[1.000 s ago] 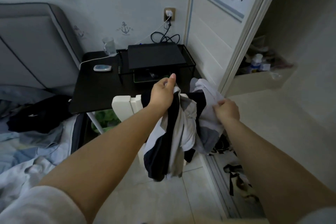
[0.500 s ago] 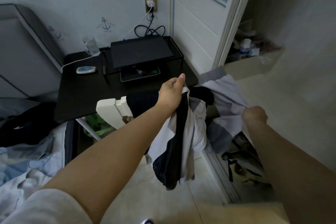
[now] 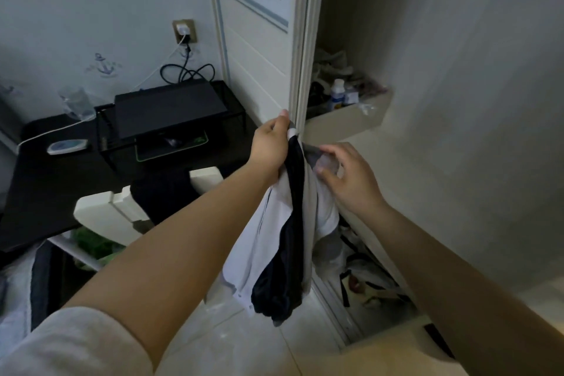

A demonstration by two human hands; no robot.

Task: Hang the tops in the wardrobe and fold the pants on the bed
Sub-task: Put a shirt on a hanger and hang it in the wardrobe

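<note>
A top (image 3: 274, 253) with white, black and grey panels hangs bunched in front of me. My left hand (image 3: 270, 146) grips its upper edge and holds it up, right before the edge of the wardrobe door (image 3: 256, 70). Beside it, my right hand (image 3: 345, 177) has its fingers spread loosely around a grey fold of the top and touches it. To the right the wardrobe stands open, showing a shelf (image 3: 345, 122) with a bottle and clutter. A strip of bedding (image 3: 12, 314) shows at the lower left.
A black desk (image 3: 45, 192) on the left carries a laptop stand (image 3: 168, 110), a glass and cables. A white chair back (image 3: 100, 214) with a dark garment (image 3: 161, 195) draped over it stands under my left arm. Bags (image 3: 366, 278) lie on the wardrobe floor.
My right hand had pulled a grey part of the top out to the right; it has come back beside my left hand with fingers loosened. The top now hangs narrower.
</note>
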